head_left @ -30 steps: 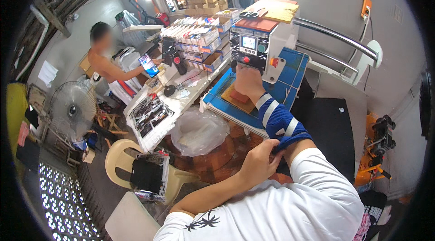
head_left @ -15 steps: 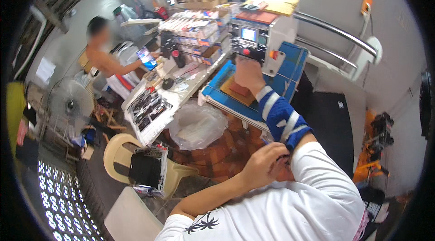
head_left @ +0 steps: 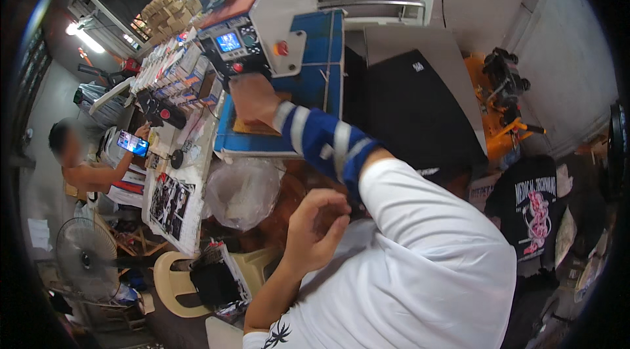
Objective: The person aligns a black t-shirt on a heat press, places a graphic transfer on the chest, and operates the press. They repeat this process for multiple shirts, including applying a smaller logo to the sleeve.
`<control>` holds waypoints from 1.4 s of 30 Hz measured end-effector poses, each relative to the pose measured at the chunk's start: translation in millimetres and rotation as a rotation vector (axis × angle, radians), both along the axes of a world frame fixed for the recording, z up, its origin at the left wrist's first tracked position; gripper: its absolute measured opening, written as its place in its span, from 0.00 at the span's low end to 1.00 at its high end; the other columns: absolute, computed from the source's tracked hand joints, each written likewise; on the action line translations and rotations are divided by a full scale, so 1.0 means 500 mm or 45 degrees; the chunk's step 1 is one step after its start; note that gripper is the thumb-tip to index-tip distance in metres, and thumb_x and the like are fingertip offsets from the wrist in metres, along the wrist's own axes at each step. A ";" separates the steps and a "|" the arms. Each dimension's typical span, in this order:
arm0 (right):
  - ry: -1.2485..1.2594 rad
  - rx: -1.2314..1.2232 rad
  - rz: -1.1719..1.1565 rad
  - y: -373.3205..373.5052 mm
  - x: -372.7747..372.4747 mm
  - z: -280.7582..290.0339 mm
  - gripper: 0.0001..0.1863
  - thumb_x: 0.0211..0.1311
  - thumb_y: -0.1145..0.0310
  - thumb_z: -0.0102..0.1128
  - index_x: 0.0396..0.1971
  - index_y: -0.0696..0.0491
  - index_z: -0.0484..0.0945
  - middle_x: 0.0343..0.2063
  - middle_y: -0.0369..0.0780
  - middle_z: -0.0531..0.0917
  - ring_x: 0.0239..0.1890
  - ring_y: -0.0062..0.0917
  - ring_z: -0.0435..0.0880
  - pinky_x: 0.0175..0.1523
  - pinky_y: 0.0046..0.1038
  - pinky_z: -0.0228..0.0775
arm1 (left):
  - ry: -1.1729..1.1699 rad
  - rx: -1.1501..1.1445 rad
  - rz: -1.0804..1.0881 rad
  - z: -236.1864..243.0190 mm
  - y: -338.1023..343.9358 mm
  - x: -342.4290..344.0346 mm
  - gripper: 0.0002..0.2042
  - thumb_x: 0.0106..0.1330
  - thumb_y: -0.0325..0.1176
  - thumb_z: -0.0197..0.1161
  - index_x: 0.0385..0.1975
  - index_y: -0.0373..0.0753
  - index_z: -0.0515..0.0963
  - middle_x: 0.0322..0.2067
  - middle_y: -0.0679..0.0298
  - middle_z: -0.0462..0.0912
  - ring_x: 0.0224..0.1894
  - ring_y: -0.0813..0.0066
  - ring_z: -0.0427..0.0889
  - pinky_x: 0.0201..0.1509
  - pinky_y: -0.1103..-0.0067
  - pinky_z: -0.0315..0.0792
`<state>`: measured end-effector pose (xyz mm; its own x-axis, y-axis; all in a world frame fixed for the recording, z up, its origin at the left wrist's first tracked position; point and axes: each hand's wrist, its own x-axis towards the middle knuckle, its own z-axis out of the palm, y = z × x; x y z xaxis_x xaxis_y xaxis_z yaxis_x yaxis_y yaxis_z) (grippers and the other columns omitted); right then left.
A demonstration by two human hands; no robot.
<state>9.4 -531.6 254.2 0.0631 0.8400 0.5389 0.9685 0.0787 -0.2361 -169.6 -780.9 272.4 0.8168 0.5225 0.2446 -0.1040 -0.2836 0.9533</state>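
My right hand (head_left: 253, 97) is closed at the front of a heat press (head_left: 230, 48), on the dark handle below its lit screen and red button; my fingertips are hidden. A blue sleeve with pale stripes (head_left: 325, 142) covers that forearm. Under the press head, a tan pad (head_left: 252, 128) lies on the blue bed (head_left: 317, 32). In front of my torso hangs my left hand (head_left: 316, 227), empty, with thumb and fingers curved apart.
Right of the press, black cloth (head_left: 420, 112) covers a board. Left of it stands a cluttered white table (head_left: 202, 175) with stacked boxes (head_left: 174, 66). A plastic bag (head_left: 241, 191) and a cream chair (head_left: 172, 283) are nearer. Another person (head_left: 92, 168) holds a phone (head_left: 133, 143).
My view has turned to the right. My left hand has come away from the blue sleeve and its fingers have parted. My right hand stays at the press.
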 end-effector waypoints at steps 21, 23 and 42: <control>0.626 0.872 -0.874 -0.428 0.272 0.018 0.36 0.74 0.61 0.62 0.74 0.59 0.59 0.70 0.53 0.66 0.72 0.43 0.66 0.76 0.40 0.53 | 0.371 -0.519 0.230 -0.267 0.617 -0.050 0.14 0.74 0.33 0.62 0.54 0.32 0.79 0.47 0.59 0.86 0.48 0.68 0.86 0.56 0.71 0.78; 0.164 0.703 -1.207 -0.424 0.297 0.019 0.37 0.74 0.60 0.63 0.74 0.60 0.59 0.70 0.53 0.67 0.71 0.41 0.67 0.75 0.39 0.54 | 0.567 -0.065 0.389 -0.284 0.694 -0.047 0.15 0.71 0.34 0.65 0.52 0.32 0.80 0.45 0.57 0.87 0.47 0.66 0.86 0.53 0.71 0.79; 0.236 1.184 -1.594 -0.632 0.578 -0.017 0.24 0.74 0.57 0.61 0.56 0.62 0.81 0.54 0.50 0.85 0.55 0.35 0.83 0.63 0.32 0.70 | 1.038 0.760 0.328 -0.337 0.961 0.215 0.16 0.69 0.40 0.67 0.45 0.32 0.76 0.45 0.46 0.84 0.46 0.44 0.84 0.51 0.57 0.78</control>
